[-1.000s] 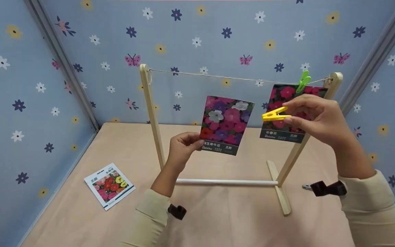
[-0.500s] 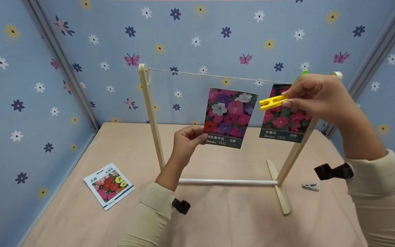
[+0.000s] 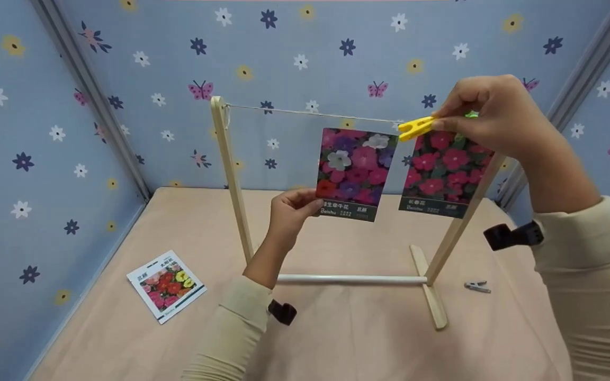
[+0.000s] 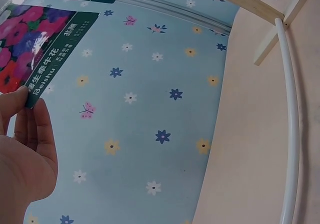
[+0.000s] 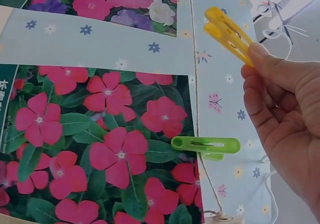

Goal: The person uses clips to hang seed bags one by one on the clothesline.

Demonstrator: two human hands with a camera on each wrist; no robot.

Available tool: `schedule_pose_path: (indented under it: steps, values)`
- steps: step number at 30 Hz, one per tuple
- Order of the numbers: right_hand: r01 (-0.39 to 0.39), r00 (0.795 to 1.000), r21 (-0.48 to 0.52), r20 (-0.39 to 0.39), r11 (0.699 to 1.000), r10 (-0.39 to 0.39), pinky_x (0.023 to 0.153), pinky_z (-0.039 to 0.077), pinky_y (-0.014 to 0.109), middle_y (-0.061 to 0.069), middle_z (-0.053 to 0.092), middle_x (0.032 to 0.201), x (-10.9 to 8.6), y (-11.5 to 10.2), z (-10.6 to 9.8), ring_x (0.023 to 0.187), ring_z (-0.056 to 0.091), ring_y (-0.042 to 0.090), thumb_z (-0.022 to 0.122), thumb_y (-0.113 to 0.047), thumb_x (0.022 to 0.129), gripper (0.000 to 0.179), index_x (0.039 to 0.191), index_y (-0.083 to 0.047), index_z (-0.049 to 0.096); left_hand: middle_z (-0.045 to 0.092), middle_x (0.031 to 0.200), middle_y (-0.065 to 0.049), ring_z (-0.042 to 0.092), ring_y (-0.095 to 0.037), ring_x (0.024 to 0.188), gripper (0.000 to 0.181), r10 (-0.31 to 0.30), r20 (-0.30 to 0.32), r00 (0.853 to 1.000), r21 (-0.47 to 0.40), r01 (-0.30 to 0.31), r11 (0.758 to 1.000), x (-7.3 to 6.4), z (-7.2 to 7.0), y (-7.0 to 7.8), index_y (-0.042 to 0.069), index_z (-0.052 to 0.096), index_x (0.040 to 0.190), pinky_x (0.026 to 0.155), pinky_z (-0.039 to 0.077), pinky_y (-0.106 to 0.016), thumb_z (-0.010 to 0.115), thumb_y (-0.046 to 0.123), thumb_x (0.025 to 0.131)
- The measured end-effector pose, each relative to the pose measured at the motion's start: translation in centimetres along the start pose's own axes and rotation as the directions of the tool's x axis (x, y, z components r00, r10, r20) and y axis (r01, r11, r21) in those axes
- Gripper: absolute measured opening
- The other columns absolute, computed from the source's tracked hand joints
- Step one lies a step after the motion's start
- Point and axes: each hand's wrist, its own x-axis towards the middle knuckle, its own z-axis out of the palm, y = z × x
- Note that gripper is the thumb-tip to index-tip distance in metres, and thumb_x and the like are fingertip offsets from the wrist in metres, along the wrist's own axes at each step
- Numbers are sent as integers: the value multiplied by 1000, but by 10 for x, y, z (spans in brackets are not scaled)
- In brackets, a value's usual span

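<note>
My left hand [image 3: 293,218] pinches the lower left corner of a seed packet [image 3: 357,172] with pink, purple and white flowers. The packet stands upright, its top edge just below the string [image 3: 284,110] of a wooden frame. Between thumb and fingers of my right hand [image 3: 487,114] is a yellow clothespin [image 3: 416,128], its tip near the packet's upper right corner in the head view. A second packet [image 3: 445,172] with red-pink flowers hangs from the string by a green clothespin [image 5: 206,144], which my right hand mostly hides in the head view.
A white seed packet [image 3: 167,286] lies on the table at the left. At the right, a grey clothespin [image 3: 477,287] rests beside the frame's foot [image 3: 429,296]. The frame's posts [image 3: 233,185] and white crossbar [image 3: 352,279] stand in front of me.
Both hands have risen toward the string, the left with the flowered packet, the right with the yellow clothespin. My right hand now covers most of the green clothespin in the head view.
</note>
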Motion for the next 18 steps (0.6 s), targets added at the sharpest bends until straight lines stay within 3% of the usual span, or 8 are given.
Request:
schedule_pose_path:
  steps: [18]
  values:
    - [-71,997,-125,12,990,73,59,42,8,1,61,77,23,-2,7,65,51,6,62,-16,82,14,81,-3,67,64,81,-9,57,-16,67,22,31,12,999,-3,-31,1000,2,10,2,-7,65,91,59,52,-27,71,-1,71]
